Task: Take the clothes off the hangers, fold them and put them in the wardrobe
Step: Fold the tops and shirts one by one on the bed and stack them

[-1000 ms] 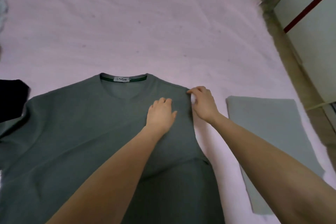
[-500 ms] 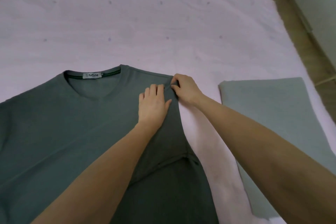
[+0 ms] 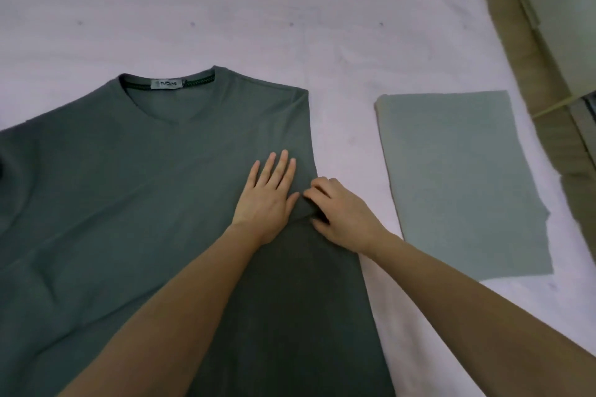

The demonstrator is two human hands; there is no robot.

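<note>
A dark green T-shirt (image 3: 129, 190) lies spread on the pink bed sheet (image 3: 290, 10), collar and label away from me. Its right side is folded inward, leaving a straight edge on the right. My left hand (image 3: 269, 200) lies flat on the shirt with straight fingers, pressing the folded part. Right beside it, my right hand (image 3: 342, 216) pinches the cloth at the sleeve hem on the fold, fingers curled. No hanger is in view.
A folded light grey-green garment (image 3: 458, 180) lies on the sheet to the right of the shirt. Beyond the bed's right edge run a tan floor strip (image 3: 503, 26) and a white panel (image 3: 561, 10).
Both hands slid from the shoulder corner near the collar down along the folded edge toward me. The camera view shifted, so the shirt sits lower and more to the right.
</note>
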